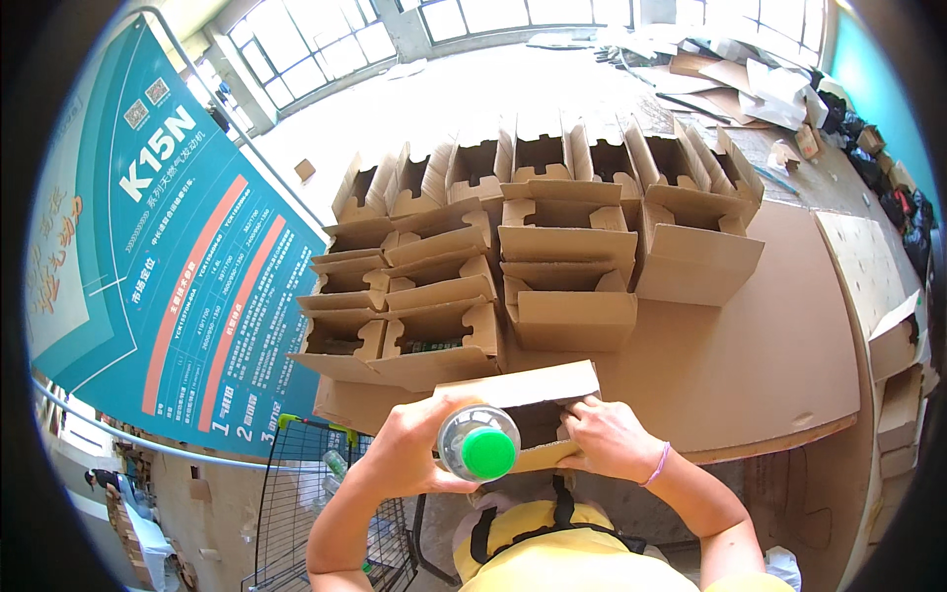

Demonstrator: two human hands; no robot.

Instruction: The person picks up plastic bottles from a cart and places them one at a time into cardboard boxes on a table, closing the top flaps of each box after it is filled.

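My left hand [412,442] is closed around a clear plastic bottle [451,431] with a green screw cap, seen nearly from above. Directly beyond it is an open cardboard box [523,385] at the near edge of the table. The bottle overlaps the left part of the box opening, and I cannot tell whether its base is inside. My right hand [609,437] pinches the right end of the same box, fingertips at its rim. What lies deep in this box is in shadow.
Rows of open cardboard boxes [567,321] stand on a cardboard-covered table [750,345]. A black wire cart [286,503] with clear bottles is at the lower left, beside a large teal banner [109,335]. Scrap cardboard [730,74] and black bags [917,227] lie along the right.
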